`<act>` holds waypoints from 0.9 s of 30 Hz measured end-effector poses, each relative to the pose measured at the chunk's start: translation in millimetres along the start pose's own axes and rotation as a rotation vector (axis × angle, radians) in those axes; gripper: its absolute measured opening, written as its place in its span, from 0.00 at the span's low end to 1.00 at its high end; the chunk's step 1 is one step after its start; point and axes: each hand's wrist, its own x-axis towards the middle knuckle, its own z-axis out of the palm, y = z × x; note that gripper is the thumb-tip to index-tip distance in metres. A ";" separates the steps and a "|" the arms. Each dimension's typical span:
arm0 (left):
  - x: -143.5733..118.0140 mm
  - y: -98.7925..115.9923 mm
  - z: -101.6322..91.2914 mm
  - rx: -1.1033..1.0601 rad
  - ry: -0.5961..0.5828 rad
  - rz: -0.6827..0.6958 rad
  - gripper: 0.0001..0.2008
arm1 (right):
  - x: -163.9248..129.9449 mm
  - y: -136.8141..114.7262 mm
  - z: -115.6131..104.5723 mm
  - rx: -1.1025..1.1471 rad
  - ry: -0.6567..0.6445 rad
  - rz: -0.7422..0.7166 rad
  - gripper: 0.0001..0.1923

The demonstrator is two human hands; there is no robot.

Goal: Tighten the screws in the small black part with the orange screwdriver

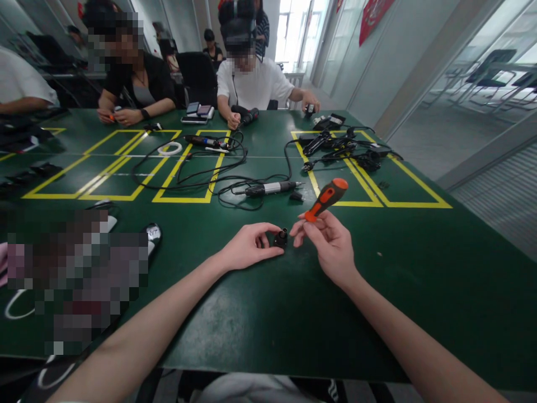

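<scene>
My left hand [254,244] grips a small black round part [280,239] on the green table, thumb on the near side and fingers on the far side. A short stub sticks up from the part's top. My right hand [329,243] holds a screwdriver [329,197] with an orange and dark grey handle, the handle tilted up and to the right. Its shaft is hidden by my fingers or too small to make out. My right fingertips are just right of the black part, with a narrow gap between them.
Beyond my hands lie a silver and black electric screwdriver [272,188], a small black piece [297,196] and looping black cables. A heap of black cabled parts [335,143] is at the far right. Blurred devices [104,274] lie left. People sit across the table [235,336].
</scene>
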 end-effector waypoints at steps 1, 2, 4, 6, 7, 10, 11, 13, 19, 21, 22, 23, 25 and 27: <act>0.1 -0.1 -0.2 -0.001 0.002 0.000 0.22 | -0.7 0.3 0.2 0.008 -0.002 0.003 0.16; 0.3 -0.1 -0.2 0.000 0.006 -0.001 0.22 | -1.1 0.0 0.4 0.001 0.000 0.007 0.16; 0.6 0.2 -0.2 0.013 0.012 -0.010 0.21 | -0.7 -2.0 0.6 -0.044 0.013 0.007 0.17; 0.8 0.9 0.0 0.027 0.006 -0.024 0.21 | 1.8 -5.5 -0.1 -0.097 0.009 -0.014 0.18; 0.9 1.4 0.0 0.032 0.000 -0.033 0.20 | 3.8 -7.4 -0.9 -0.117 -0.009 -0.023 0.18; 0.7 2.6 0.1 0.037 0.002 -0.043 0.20 | 10.9 -11.9 -4.5 -0.154 -0.109 -0.006 0.18; 0.5 2.8 0.1 0.035 0.004 -0.041 0.21 | 13.1 -12.7 -5.9 -0.153 -0.140 0.003 0.19; 0.1 2.9 0.2 0.028 0.006 -0.032 0.21 | 16.3 -13.0 -9.0 -0.139 -0.187 0.006 0.18; -0.7 4.3 -0.4 0.015 0.000 -0.034 0.22 | 21.3 -13.0 -14.1 -0.199 -0.234 0.012 0.13; -0.7 5.1 -1.2 0.021 -0.002 -0.037 0.22 | 24.4 -15.8 -14.4 -0.268 -0.244 -0.050 0.13; -0.7 5.5 -1.7 0.024 -0.003 -0.039 0.23 | 26.4 -18.0 -14.5 -0.304 -0.244 -0.106 0.15; -0.7 5.9 -2.1 0.026 -0.007 -0.043 0.23 | 28.7 -20.7 -14.7 -0.343 -0.247 -0.161 0.16; -0.6 6.2 -2.7 0.025 -0.008 -0.050 0.23 | 33.5 -27.0 -15.6 -0.406 -0.305 -0.207 0.17; -0.6 6.0 -2.8 0.020 -0.004 -0.054 0.23 | 38.0 -33.5 -17.3 -0.449 -0.415 -0.174 0.16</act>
